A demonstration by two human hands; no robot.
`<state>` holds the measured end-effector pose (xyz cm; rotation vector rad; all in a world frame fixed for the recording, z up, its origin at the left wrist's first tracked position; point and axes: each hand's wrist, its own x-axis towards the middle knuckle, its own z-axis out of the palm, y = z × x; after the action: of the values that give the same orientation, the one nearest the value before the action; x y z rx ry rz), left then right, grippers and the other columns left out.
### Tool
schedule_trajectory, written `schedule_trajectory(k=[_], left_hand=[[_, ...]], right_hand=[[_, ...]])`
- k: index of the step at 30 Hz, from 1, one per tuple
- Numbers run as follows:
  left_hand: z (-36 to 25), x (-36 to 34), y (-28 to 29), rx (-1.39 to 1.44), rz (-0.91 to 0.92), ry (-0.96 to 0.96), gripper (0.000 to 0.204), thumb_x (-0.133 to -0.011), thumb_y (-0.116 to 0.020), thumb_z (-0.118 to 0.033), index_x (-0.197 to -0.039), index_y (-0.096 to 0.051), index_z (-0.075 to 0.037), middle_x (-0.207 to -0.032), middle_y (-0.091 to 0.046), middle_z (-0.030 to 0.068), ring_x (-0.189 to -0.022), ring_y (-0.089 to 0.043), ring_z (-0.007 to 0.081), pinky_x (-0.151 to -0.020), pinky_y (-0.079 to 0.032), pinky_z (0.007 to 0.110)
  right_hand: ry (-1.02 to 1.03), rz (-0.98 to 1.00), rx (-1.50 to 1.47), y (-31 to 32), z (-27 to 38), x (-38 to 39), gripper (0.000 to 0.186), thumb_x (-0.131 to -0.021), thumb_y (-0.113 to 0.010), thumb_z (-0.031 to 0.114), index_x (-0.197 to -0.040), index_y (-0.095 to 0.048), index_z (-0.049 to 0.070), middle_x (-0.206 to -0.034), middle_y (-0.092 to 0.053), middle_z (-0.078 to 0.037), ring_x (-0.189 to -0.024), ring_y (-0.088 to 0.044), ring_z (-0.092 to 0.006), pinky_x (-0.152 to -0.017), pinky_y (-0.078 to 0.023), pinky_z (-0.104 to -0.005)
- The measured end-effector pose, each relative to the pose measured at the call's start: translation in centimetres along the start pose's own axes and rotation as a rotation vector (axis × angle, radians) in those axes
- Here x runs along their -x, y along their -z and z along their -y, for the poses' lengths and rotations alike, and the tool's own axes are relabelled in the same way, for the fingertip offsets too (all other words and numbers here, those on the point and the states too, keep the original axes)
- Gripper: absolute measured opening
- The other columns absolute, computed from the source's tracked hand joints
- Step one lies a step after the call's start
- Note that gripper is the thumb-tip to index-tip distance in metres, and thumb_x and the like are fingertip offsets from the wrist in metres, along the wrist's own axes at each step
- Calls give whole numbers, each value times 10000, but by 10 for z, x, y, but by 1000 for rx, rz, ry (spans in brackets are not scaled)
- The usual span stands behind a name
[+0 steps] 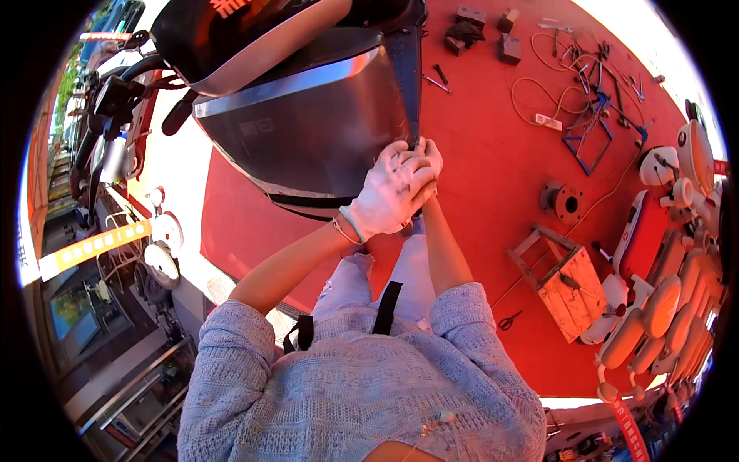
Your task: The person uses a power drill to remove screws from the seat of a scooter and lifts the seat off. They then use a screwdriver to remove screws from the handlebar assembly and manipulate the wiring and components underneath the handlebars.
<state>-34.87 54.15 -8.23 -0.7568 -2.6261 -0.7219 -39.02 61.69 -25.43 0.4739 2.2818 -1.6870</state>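
Note:
A large dark grey plastic body panel [308, 123] with a silver strip along its upper part stands in front of me. It seems to be part of a vehicle. At its right side edge, beside a dark blue-black upright strip [409, 77], my two gloved hands are close together. My left hand [391, 189] wears a stained white glove and reaches across with its fingers curled over my right hand. Partly behind it, my right hand [433, 160], also in a white glove, has bent fingers at the panel's edge. What the fingers grip is hidden.
A wooden stool [573, 289] lies to the right, with scissors [508, 319] nearby on the red floor. Farther off are a metal spool [566, 203], a blue metal frame [589, 138], a power strip [548, 122], tangled cables and dark blocks [509, 48]. Seats [662, 304] line the right.

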Motion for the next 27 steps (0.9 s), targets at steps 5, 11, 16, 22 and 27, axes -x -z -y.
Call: schedule_trajectory(k=[5,11,16,22,27], left_hand=[[-48,119,36,245,-278,760,88,-847,-582,-76,-930,-596,-54,-865,-615,92,-782,-606,278,-725,-479,356],[-81,242,32,371,-738,1604,222,-934,-480,-211,-958,-618,-39,-802,-649,72,-739,-619,167,-715,-489,306],[-131,325,14,438,-1056,1804,224,-930,-494,-207,-951,-619,-22,-799,-640,43,-727,-607,121,-690,-494,276],[-207,420,-22,553,-1389,1981,218,-942,-509,-190,-957,-620,-3,-835,-636,37,-764,-605,103,-712,-517,263],[-241,457,-32,489,-1502,1960,235,-935,-516,-218,-937,-629,-12,-798,-646,45,-708,-601,105,-677,-511,271]], right_hand=[[536,-233,-128,39,116,35,225,-963,-469,148,-881,-562,-40,-828,-574,-62,-760,-523,-140,-729,-462,-285],[1268,430,97,27,243,104,62,-852,-530,-6,-858,-590,-18,-846,-604,-93,-749,-554,-199,-658,-455,-298],[1988,573,602,-47,265,132,181,-815,-635,80,-992,-612,46,-1005,-623,-89,-952,-580,-274,-814,-461,-386],[2196,371,940,-87,244,113,364,-852,-609,213,-1183,-554,71,-1198,-568,-106,-1145,-511,-304,-986,-370,-450],[2150,425,943,-89,224,120,410,-878,-542,197,-1273,-517,91,-1308,-511,-112,-1249,-441,-312,-1083,-292,-464]])
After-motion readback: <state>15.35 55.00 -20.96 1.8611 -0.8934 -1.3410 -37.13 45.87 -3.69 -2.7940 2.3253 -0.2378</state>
